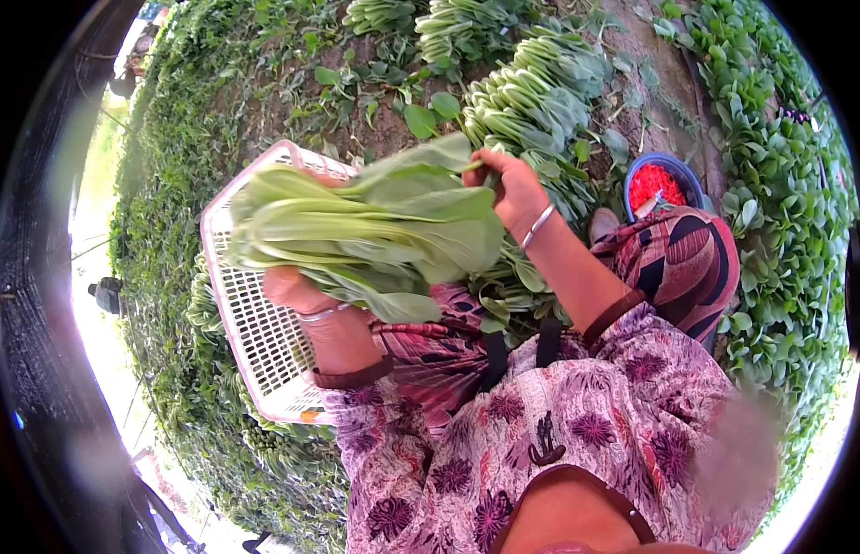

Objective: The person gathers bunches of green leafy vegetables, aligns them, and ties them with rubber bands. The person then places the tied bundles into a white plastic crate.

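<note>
A large bunch of leafy greens point(374, 218), probably bok choy, lies sideways with its pale stalks to the left and its leaves to the right. My left hand point(291, 287) supports the stalk end from beneath, its fingers partly hidden by the bunch. At the leafy end, my right hand point(512, 190) pinches a thin leaf stem point(476, 166) between thumb and fingers. Below and behind the bunch is a white plastic crate point(264, 339) with slotted walls and a pinkish rim. The stalks blur slightly.
Several bunches of cut greens point(527, 104) lie in a row on the soil ahead. A blue bucket point(632, 170) holding red bands point(653, 185) stands by my right knee point(686, 263). Uncut leafy plants point(783, 235) grow along the right; low green growth point(174, 173) covers the left.
</note>
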